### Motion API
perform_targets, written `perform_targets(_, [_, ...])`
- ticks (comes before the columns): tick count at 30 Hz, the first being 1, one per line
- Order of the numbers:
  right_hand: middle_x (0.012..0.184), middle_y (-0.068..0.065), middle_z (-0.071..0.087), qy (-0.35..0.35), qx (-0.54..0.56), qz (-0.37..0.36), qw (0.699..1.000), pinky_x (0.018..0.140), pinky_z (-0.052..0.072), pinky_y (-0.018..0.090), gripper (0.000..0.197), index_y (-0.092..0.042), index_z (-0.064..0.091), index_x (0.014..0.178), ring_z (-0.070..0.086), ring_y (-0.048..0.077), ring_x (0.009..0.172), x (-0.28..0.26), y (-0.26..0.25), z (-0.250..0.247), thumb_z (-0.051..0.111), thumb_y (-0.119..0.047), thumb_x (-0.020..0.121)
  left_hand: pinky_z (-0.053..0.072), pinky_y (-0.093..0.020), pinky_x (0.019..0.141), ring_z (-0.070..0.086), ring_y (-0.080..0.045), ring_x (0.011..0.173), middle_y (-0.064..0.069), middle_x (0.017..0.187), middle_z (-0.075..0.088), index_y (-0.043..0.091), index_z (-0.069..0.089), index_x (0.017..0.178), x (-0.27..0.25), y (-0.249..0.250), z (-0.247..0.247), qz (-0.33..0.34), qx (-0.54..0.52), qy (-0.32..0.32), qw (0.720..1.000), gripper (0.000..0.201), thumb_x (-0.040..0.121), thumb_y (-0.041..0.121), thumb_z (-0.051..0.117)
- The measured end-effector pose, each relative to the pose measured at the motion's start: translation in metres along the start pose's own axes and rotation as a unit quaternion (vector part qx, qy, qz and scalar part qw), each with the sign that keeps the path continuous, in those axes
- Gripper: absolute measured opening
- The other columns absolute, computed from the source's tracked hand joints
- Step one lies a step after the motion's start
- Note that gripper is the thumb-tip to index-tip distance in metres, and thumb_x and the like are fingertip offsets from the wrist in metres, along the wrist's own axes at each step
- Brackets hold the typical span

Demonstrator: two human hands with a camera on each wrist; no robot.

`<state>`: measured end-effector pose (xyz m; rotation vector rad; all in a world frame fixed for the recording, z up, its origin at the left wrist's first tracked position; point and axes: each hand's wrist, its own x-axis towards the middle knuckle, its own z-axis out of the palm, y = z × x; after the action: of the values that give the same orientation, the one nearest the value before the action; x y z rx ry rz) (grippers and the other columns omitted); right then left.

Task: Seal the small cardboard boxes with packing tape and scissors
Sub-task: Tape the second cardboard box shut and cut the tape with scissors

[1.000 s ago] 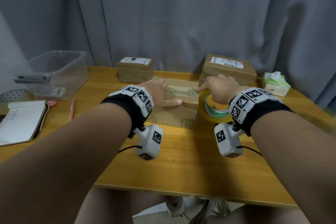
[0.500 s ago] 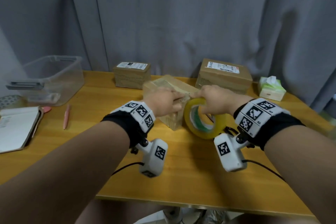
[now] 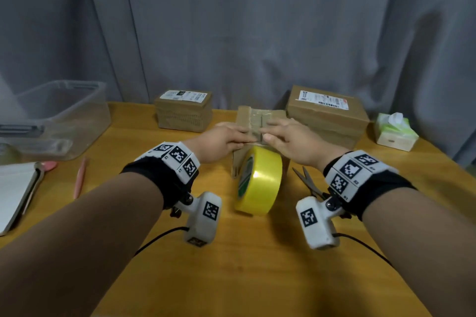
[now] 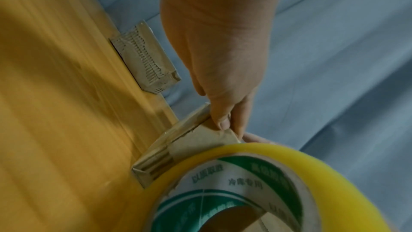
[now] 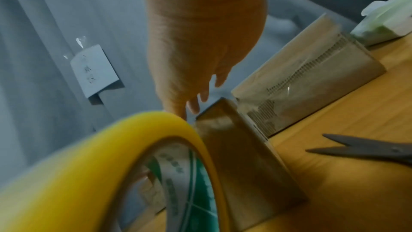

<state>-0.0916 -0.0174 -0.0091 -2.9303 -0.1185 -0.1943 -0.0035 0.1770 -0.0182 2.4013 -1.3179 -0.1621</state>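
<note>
The tape (image 3: 258, 180) stands in front of the box (image 3: 260, 117) — scissors (image 3: 307, 183) lie to its right.

Dim, soft indoor light; wrist views blurred, perhaps by motion; wide-angle edges bend.

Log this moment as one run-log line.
left hand: holds box top | right hand: on box top | box: upright | tape roll: on edge, free | scissors: on table
</note>
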Motion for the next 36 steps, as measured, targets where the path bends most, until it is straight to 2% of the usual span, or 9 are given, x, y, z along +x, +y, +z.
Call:
perform_targets(3, [0.159, -0.001, 0.021, -0.052, 0.016, 0.034, 0.998, 0.118, 0.0, 0.042, 0.048, -0.03, 0.03, 0.148, 0.011, 0.016, 0.147, 0.012, 0.001, 0.016, 0.023, -0.043, 0.103, 0.014, -0.026, 0.108, 0.028, -0.02, 0.129, 0.002, 0.141, 0.042, 0.034, 0.055, 0.13, 0.007, -0.014, 0.0, -0.006, 0.004, 0.017, 1.0, 0.036, 0.097, 0.019, 0.049])
perform_targets(11, [0.159, 0.001, 0.018, -0.052, 0.034, 0.049, 0.997, 0.12, 0.007, 0.04, 0.051, -0.027, 0.028, 0.15, 0.011, 0.02, 0.147, 0.022, 0.005, 0.026, 0.026, -0.045, 0.102, 0.033, -0.023, 0.101, 0.041, -0.014, 0.104, 0.001, 0.101, 0.036, 0.018, 0.063, 0.12, 0.011, -0.007, 0.004, -0.08, -0.118, 0.073, 0.987, 0.028, 0.094, 0.02, 0.056])
perform_targets(14, [0.159, 0.005, 0.02, -0.054, 0.028, 0.065, 0.996, 0.118, 0.009, 0.035, 0.052, -0.025, 0.029, 0.15, 0.013, 0.023, 0.147, 0.022, 0.0, 0.027, 0.026, -0.045, 0.102, 0.054, -0.033, 0.071, 0.059, -0.021, 0.079, -0.002, 0.088, 0.05, 0.013, 0.051, 0.101, 0.004, 0.013, 0.005, -0.167, -0.26, 0.126, 0.943, 0.022, 0.094, 0.033, 0.055])
perform_targets(16, [0.158, 0.009, 0.023, -0.057, 0.022, 0.082, 0.995, 0.118, 0.013, 0.039, 0.053, -0.023, 0.032, 0.149, 0.017, 0.027, 0.146, 0.022, -0.005, 0.028, 0.025, -0.046, 0.102, 0.051, -0.026, 0.051, 0.058, -0.017, 0.063, -0.006, 0.08, 0.057, 0.01, 0.047, 0.107, -0.006, 0.025, 0.008, -0.226, -0.347, 0.067, 0.908, 0.045, 0.088, 0.049, 0.056])
perform_targets(19, [0.151, 0.012, 0.035, -0.062, 0.006, 0.117, 0.991, 0.113, 0.026, 0.045, 0.052, -0.019, 0.038, 0.145, 0.028, 0.032, 0.14, 0.017, -0.021, 0.025, 0.025, -0.046, 0.102, 0.043, -0.03, 0.062, 0.054, -0.022, 0.071, -0.008, 0.083, 0.058, 0.016, 0.06, 0.114, -0.017, 0.037, 0.015, -0.225, -0.384, 0.01, 0.895, 0.065, 0.068, 0.062, 0.064])
perform_targets(22, [0.147, 0.012, 0.042, -0.051, -0.015, 0.146, 0.988, 0.108, 0.03, 0.043, 0.051, -0.02, 0.043, 0.142, 0.034, 0.034, 0.135, 0.009, -0.034, 0.022, 0.025, -0.046, 0.103, 0.046, -0.031, 0.068, 0.055, -0.02, 0.072, -0.007, 0.083, 0.059, 0.0, 0.061, 0.115, -0.02, 0.036, 0.011, -0.237, -0.336, 0.09, 0.907, 0.046, 0.089, 0.037, 0.059])
perform_targets(27, [0.147, 0.01, 0.043, -0.04, -0.014, 0.148, 0.988, 0.111, 0.03, 0.041, 0.052, -0.021, 0.044, 0.142, 0.035, 0.032, 0.136, 0.002, -0.035, 0.024, 0.022, -0.047, 0.103, 0.039, -0.03, 0.063, 0.05, -0.022, 0.069, -0.013, 0.08, 0.056, -0.007, 0.062, 0.104, -0.028, 0.042, 0.0, -0.237, -0.26, 0.108, 0.93, 0.043, 0.099, 0.032, 0.045])
perform_targets(31, [0.144, 0.007, 0.047, -0.027, -0.009, 0.17, 0.985, 0.109, 0.032, 0.047, 0.053, -0.028, 0.048, 0.138, 0.035, 0.033, 0.134, 0.001, -0.035, 0.027, 0.022, -0.054, 0.1, 0.042, -0.033, 0.082, 0.057, -0.031, 0.101, -0.02, 0.117, 0.06, -0.005, 0.055, 0.121, -0.032, 0.052, 0.006, -0.252, -0.158, 0.092, 0.95, 0.04, 0.102, 0.024, 0.035])
perform_targets(36, [0.14, 0.008, 0.05, -0.012, -0.003, 0.175, 0.985, 0.106, 0.033, 0.047, 0.052, -0.028, 0.049, 0.136, 0.035, 0.032, 0.134, -0.004, -0.04, 0.026, 0.023, -0.055, 0.1, 0.041, -0.032, 0.092, 0.052, -0.032, 0.119, -0.021, 0.129, 0.054, -0.005, 0.051, 0.127, -0.041, 0.045, 0.012, -0.301, -0.132, 0.077, 0.941, 0.041, 0.103, 0.024, 0.035])
